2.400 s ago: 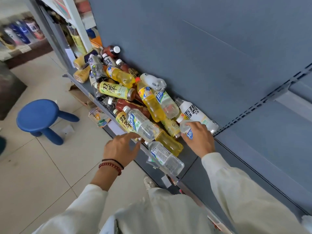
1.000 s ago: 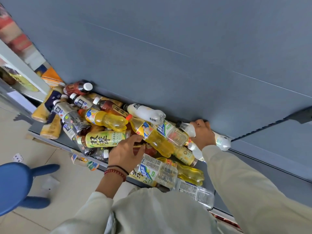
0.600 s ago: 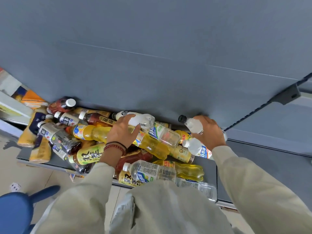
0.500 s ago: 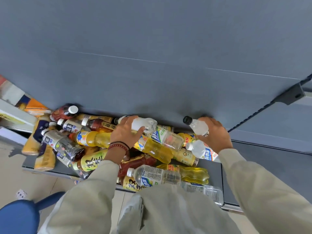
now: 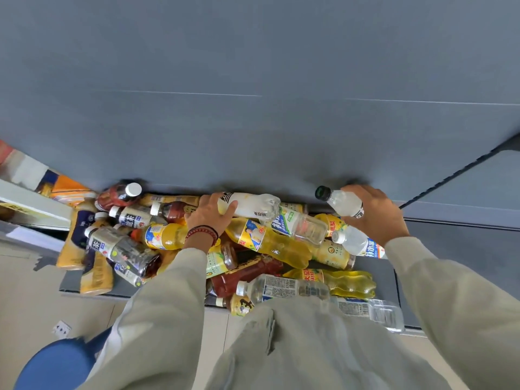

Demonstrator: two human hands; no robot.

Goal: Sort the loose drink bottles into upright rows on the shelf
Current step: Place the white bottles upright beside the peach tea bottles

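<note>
Bare shelf (image 5: 464, 249) lies open right of the heaped bottles (image 5: 275, 246), which crowd the rest up to the back panel (image 5: 253, 108).

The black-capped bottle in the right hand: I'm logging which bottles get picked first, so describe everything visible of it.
The black-capped bottle is small, clear plastic, with pale near-colourless contents, a dark screw cap and a white label band with dark print. It is tilted, cap pointing up-left, at the right end of the pile beside the grey back panel. The right hand grips its lower part, hiding the base. A white-capped clear bottle lies just below.
</note>
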